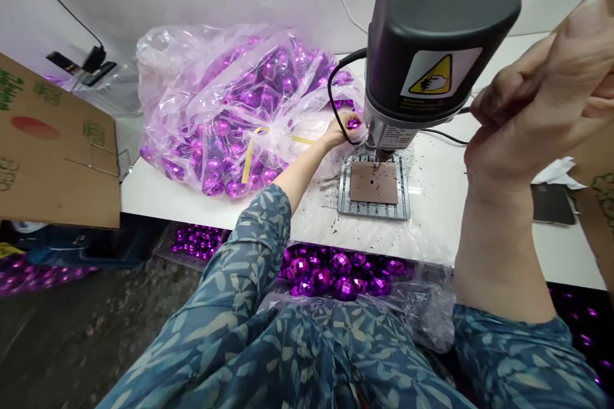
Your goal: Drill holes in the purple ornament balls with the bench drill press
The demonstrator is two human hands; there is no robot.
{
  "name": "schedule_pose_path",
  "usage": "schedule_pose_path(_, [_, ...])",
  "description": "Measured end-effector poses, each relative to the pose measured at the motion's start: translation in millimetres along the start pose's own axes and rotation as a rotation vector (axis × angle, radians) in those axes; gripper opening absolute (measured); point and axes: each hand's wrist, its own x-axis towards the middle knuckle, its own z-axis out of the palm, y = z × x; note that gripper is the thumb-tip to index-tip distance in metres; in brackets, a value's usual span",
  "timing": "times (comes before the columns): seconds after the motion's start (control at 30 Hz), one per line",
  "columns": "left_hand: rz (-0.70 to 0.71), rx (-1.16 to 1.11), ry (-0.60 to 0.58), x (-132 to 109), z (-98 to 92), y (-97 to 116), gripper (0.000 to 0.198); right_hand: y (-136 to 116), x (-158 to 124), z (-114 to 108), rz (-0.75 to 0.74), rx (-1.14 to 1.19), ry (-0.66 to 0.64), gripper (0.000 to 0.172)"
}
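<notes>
My left hand (338,132) is closed on a shiny purple faceted ball (354,123), beside the drill press and next to a clear plastic bag (167,83) of such balls. My right hand (547,86) is raised at the right of the black drill press head (439,19), its fingers curled; whatever lies inside them is hidden. Below the drill chuck (384,154), a brown square board (374,190) with a small dark hole rests on the grey slotted base (400,212). Dark shavings lie scattered around the base.
Purple balls (341,262) fill an open plastic-lined container under the table's front edge. Cardboard boxes stand at left (57,160) and far right (605,160). A dark phone-like slab (551,204) lies on the white table (432,217). A black cable (330,86) loops near my left hand.
</notes>
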Motion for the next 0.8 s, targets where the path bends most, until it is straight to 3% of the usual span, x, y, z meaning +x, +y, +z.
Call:
schedule_pose_path(0.1, [-0.142,-0.059,0.108,-15.1,-21.6,4.4,0.019,3.1,0.6,-1.1,-0.010,0.006,-0.005,0.054])
schedule_pose_path(0.2, [-0.331,-0.270,0.203,-41.4,-50.1,14.6,0.017,8.7,0.5,-2.9,0.002,-0.003,0.021,0.045])
schedule_pose_path(0.27, [-0.385,-0.428,0.193,-66.0,-63.7,21.3,0.019,11.6,0.1,-3.9,0.018,-0.027,0.050,0.044])
schedule_pose_path(0.37, [-0.401,-0.505,0.117,-106.1,-71.6,29.2,0.023,14.6,-0.1,-5.5,0.018,-0.056,0.071,0.060])
schedule_pose_path(0.47, [-0.427,-0.498,0.007,-137.9,-67.6,35.7,0.030,18.0,1.0,-5.9,0.005,-0.051,0.089,0.077])
schedule_pose_path(0.57, [-0.440,-0.493,-0.069,-155.9,-56.3,41.7,0.043,20.2,1.9,-3.6,0.009,-0.036,0.084,0.074])
schedule_pose_path(0.63, [-0.439,-0.495,-0.078,-162.0,-46.5,44.5,0.048,19.3,1.8,-1.1,0.022,-0.030,0.069,0.067])
schedule_pose_path(0.8, [-0.467,-0.551,-0.013,-169.0,-23.5,49.7,0.040,8.8,1.5,-0.4,0.021,-0.053,0.011,0.065])
